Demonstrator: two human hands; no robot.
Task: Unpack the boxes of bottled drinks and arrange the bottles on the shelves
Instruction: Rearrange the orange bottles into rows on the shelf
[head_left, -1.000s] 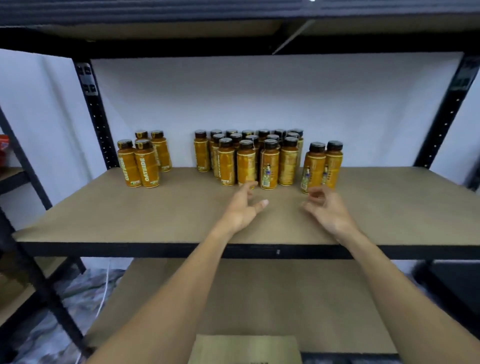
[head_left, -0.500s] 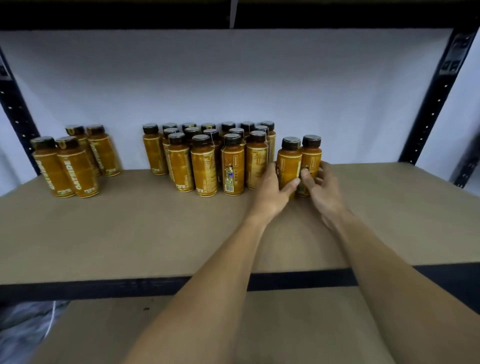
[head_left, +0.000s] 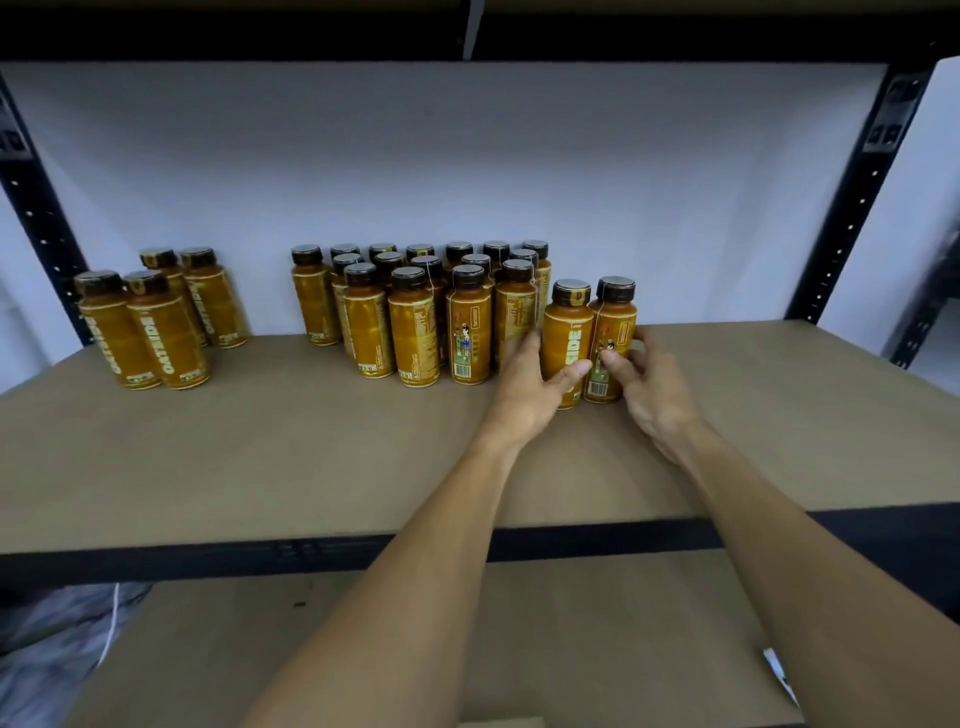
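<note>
Two amber bottles with dark caps stand side by side on the brown shelf board (head_left: 260, 457). My left hand (head_left: 530, 387) grips the left bottle (head_left: 569, 332) low down, thumb across its front. The right bottle (head_left: 613, 327) is gripped at its lower label by my right hand (head_left: 649, 384). Both bottles stand upright at the right end of a packed cluster of several like bottles (head_left: 421, 312) set against the white back wall.
A separate group of several bottles (head_left: 156, 317) stands at the shelf's left. Black perforated uprights (head_left: 852, 197) frame the bay, with a black beam overhead. Bare board stretches right of the held pair. A lower shelf (head_left: 467, 649) lies beneath.
A second ago both hands hovered empty over the board; they then reached forward and closed round the two rightmost bottles. Since half a second ago the grip is unchanged.
</note>
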